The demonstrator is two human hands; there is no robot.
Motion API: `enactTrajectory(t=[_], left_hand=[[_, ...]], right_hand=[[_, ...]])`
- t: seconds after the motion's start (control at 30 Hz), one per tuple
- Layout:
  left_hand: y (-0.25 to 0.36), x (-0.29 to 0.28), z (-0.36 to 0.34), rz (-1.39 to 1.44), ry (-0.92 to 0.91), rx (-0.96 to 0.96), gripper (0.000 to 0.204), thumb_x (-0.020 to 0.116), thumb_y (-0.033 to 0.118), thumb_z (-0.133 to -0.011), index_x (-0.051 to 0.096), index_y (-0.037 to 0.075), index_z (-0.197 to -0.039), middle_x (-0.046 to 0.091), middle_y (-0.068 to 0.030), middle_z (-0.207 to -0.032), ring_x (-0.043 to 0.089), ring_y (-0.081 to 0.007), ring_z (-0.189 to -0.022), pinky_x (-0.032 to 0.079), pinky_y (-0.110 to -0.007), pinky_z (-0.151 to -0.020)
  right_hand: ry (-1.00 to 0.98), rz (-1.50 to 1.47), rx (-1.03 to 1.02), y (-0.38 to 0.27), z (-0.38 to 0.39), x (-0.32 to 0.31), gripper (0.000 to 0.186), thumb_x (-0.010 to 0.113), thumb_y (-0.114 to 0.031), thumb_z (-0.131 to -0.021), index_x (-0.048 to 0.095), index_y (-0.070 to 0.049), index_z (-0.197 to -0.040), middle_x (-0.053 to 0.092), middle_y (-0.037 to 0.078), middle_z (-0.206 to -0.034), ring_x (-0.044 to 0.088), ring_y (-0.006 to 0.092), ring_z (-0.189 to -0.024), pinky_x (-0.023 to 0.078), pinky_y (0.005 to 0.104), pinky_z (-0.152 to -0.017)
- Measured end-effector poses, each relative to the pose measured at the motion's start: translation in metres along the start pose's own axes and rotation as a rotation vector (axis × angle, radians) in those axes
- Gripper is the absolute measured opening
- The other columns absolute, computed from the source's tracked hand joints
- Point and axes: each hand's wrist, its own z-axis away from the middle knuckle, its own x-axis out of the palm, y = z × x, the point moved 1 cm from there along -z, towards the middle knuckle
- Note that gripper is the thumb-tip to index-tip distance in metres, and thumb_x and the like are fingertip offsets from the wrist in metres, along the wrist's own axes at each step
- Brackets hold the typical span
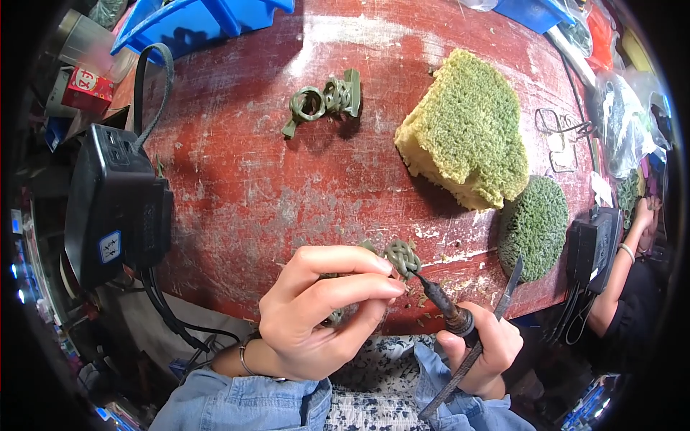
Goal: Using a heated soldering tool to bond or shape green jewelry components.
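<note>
Near the front edge of the worn red table, my left hand [327, 309] has its fingers curled on a small green openwork piece [402, 257]. My right hand [485, 345] grips a dark hot-tip pen [449, 305], its fine tip at that piece, and a long flat metal file [501, 305] slants up through the same hand. Another green carved piece with rings [321, 104] lies farther back. A yellow-green worn sponge block [460, 122] sits right of it, and a smaller dark green pad [533, 223] is below that, beside the file's tip.
A black power unit [108, 201] with cables stands at left, another black unit [589, 244] at right. Blue bins [187, 25] and plastic bags [614, 122] line the back and sides. A co-worker's arm [622, 269] is at the far right, beside looped wires [557, 126].
</note>
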Motion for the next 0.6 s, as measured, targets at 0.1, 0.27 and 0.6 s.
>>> enactTrajectory(t=[0.1, 0.27, 0.6], left_hand=[[0.0002, -0.0004, -0.0007, 0.023, 0.011, -0.027, 0.025, 0.068, -0.013, -0.064, 0.061, 0.003, -0.081, 0.054, -0.011, -0.089, 0.059, -0.0152, -0.072, 0.052, -0.023, -0.06], [0.0003, -0.0009, -0.0038, -0.035, -0.006, 0.048, 0.027, 0.068, -0.013, -0.061, 0.061, 0.004, -0.08, 0.055, -0.011, -0.088, 0.059, -0.0156, -0.071, 0.051, -0.024, -0.06], [-0.0001, 0.0001, 0.0, -0.024, -0.009, 0.037, 0.024, 0.065, -0.015, -0.065, 0.06, 0.002, -0.081, 0.052, -0.012, -0.09, 0.06, -0.0158, -0.071, 0.054, -0.023, -0.06]], right_hand=[[-0.003, 0.006, -0.003, 0.0006, 0.0009, -0.0008, 0.034, 0.072, -0.035, -0.072, 0.063, -0.003, -0.08, 0.054, 0.003, -0.054, 0.056, 0.0183, -0.045, 0.044, 0.0263, -0.043], [0.042, -0.045, -0.01, 0.0039, 0.0044, -0.0013, 0.035, 0.071, -0.034, -0.074, 0.062, -0.001, -0.082, 0.057, 0.005, -0.056, 0.057, 0.018, -0.046, 0.045, 0.0259, -0.044], [0.053, -0.007, -0.025, 0.0025, 0.0041, -0.0012, 0.035, 0.072, -0.032, -0.074, 0.062, 0.0, -0.082, 0.057, 0.005, -0.056, 0.056, 0.0179, -0.045, 0.044, 0.0259, -0.043]])
